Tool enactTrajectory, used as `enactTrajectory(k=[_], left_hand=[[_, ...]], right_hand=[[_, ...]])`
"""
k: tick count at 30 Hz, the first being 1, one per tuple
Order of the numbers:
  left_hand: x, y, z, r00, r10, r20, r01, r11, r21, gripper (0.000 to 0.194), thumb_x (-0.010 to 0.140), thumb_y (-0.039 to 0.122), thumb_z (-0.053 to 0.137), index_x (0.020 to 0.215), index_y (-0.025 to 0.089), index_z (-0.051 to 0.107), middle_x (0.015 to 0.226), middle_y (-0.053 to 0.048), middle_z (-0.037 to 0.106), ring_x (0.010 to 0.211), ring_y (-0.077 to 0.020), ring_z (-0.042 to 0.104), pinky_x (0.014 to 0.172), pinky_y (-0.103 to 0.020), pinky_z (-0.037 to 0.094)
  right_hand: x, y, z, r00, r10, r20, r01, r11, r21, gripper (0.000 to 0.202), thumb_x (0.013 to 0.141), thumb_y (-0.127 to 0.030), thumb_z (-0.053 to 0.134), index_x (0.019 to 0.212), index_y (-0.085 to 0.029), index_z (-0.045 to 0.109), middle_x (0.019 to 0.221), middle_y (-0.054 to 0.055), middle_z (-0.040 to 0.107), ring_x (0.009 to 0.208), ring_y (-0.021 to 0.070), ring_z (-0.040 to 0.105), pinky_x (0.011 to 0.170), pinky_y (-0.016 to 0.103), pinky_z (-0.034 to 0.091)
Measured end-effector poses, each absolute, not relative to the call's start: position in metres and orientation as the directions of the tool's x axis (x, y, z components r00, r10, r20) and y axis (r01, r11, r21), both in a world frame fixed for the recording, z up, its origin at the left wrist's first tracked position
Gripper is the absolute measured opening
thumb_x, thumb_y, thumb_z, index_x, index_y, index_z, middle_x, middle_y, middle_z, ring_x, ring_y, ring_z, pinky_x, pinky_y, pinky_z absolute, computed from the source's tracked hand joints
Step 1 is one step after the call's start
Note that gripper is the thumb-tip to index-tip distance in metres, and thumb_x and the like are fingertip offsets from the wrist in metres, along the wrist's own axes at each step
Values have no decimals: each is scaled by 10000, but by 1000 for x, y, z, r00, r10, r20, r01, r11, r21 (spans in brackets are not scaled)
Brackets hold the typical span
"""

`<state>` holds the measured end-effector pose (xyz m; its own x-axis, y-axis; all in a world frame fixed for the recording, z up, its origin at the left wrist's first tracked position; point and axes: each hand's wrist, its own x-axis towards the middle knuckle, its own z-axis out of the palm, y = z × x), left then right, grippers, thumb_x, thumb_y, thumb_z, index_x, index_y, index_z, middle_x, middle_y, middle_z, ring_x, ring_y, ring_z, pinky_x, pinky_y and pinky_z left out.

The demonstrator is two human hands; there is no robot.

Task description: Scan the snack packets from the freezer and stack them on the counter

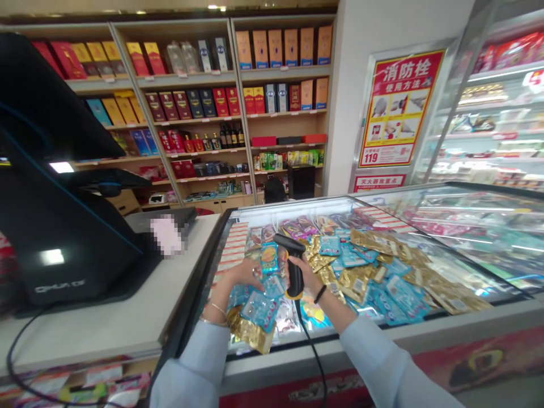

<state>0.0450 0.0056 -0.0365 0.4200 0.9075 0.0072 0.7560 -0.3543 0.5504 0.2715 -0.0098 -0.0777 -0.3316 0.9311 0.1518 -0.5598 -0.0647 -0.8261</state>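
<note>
A black handheld scanner [296, 277] with a yellow-edged base and a dangling cable is gripped in my right hand [306, 276]. Its head points up and to the left, over a blue packet [269, 259] with a yellow picture. My left hand [246, 274] is just left of that packet, above blue and gold packets [260, 309]; its fingertips are too blurred to tell whether they hold one. A larger spread of gold packets [356, 281] and blue packets [402, 297] lies on the glass freezer top to the right of the scanner.
On the left, a black checkout terminal [63, 226] stands on a white counter [187, 272]. The freezer's dark frame edge [208, 266] runs beside it. Shelves of boxes [195, 105] line the back wall, and another glass-topped freezer [488, 209] is at the right.
</note>
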Motion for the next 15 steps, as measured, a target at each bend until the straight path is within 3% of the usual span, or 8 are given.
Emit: enactTrajectory(k=[6,10,12,15], left_hand=[[58,-1,-43,531,847,-28,731,-441,521,407,393,426,919,643,234,661,737,-9,675,804,-250,637,748,-306,508],[51,-5,-40,563,827,-4,560,-378,737,336,581,456,842,770,224,691,790,-3,715,772,-222,661,729,-300,528],[47,-2,-42,495,862,108,424,-348,836,332,649,446,800,863,214,695,854,-15,737,807,-219,679,743,-305,547],[46,6,-49,210,940,270,359,-331,872,374,673,460,768,915,201,649,912,-31,732,849,-215,683,732,-310,563]], right_hand=[[270,-11,-80,-309,942,132,-554,-66,-830,403,707,-537,796,828,-225,570,497,-43,621,332,145,545,317,249,461],[272,-13,-76,-306,943,132,-552,-63,-831,389,717,-528,793,832,-214,594,505,-39,624,336,138,546,322,241,456],[274,-15,-75,-306,941,144,-564,-58,-824,371,732,-515,788,833,-209,605,519,-36,632,341,131,549,328,232,455],[275,-17,-73,-312,938,149,-572,-60,-818,368,734,-507,792,851,-208,613,533,-33,641,347,130,556,329,229,458]])
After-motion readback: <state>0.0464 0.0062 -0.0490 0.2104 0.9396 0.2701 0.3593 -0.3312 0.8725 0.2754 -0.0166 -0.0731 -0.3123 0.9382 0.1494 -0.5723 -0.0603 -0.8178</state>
